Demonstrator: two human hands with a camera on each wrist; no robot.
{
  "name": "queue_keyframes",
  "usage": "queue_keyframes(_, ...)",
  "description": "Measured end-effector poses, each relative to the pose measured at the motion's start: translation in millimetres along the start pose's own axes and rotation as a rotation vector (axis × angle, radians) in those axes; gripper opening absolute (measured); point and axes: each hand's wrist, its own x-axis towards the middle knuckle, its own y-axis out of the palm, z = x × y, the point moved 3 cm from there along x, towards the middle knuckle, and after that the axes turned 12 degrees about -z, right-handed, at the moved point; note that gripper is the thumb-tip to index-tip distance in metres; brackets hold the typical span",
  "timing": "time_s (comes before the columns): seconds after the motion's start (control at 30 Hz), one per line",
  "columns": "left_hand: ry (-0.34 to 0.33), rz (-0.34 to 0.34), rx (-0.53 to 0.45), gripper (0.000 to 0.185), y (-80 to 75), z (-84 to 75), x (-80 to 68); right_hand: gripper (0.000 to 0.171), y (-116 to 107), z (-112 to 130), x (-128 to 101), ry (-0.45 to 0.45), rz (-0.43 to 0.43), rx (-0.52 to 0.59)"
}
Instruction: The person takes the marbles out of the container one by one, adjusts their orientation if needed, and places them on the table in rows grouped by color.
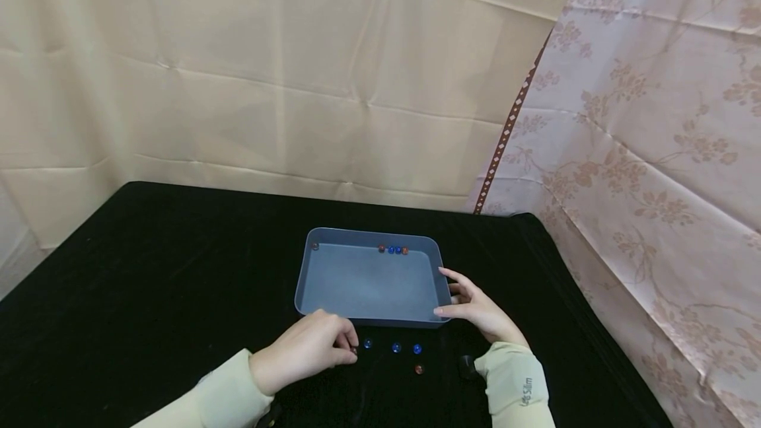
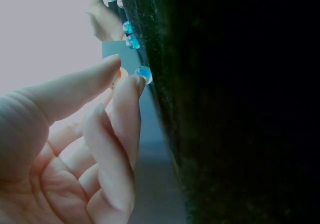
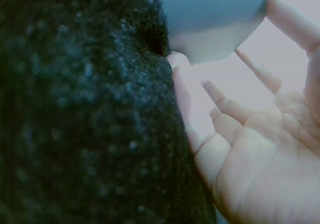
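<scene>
My left hand (image 1: 312, 347) pinches a small reddish-brown marble (image 1: 354, 350) between thumb and fingertips, just in front of the tray's near edge. The grey-blue tray (image 1: 371, 322) lies flat on the table. At its near right corner is my right hand (image 1: 480, 309), thumb over the rim and fingers spread along the right side. Outside the tray, close to the left hand, lie blue marbles (image 1: 396, 347) and one orange-red marble (image 1: 419, 369). Inside, along the far wall, sit a row of blue and reddish marbles (image 1: 391, 249) and a single brownish marble (image 1: 315, 246) in the left corner.
A black cloth (image 1: 196, 283) covers the table. Beige curtain (image 1: 267, 84) hangs behind it, and a pink floral curtain (image 1: 654, 150) runs along the right edge. A small black object (image 1: 467, 367) shows beside the right sleeve.
</scene>
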Motion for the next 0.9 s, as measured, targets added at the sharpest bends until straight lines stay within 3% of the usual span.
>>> queue_keyframes(0.53, 0.017, -0.012, 0.007, 0.009, 2.9, -5.2, 0.3, 0.077, 1, -1, 1, 0.004, -0.011, 0.001)
queue_keyframes(0.9, 0.011, -0.009, -0.038, 0.011, 4.1, -11.9, 1.5, 0.078, 1, 3, 0, -0.002, 0.009, 0.001)
